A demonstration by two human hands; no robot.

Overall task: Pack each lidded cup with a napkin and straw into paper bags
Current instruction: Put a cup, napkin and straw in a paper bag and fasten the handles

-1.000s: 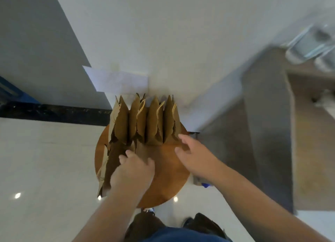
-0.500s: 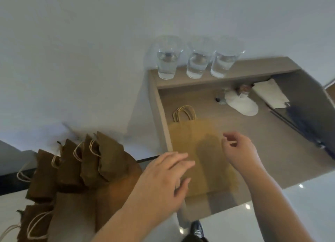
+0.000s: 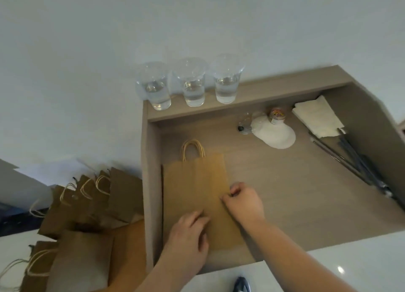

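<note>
Flat paper bag point(image 3: 195, 193) on the worktop point(image 3: 295, 193), handles point(image 3: 192, 148) pointing away, our left hand point(image 3: 188, 234) resting on its lower part, fingers laid flat, our right hand point(image 3: 244, 203) at its right edge, fingers clamped on the paper, three lidded cups point(image 3: 192, 83) on the rear ledge point(image 3: 285, 88), napkins point(image 3: 317, 116) far right.

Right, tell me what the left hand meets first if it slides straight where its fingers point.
Resting on the flat paper bag, the left hand would likely meet the right hand, which pinches the bag's edge, though it might just miss.
</note>
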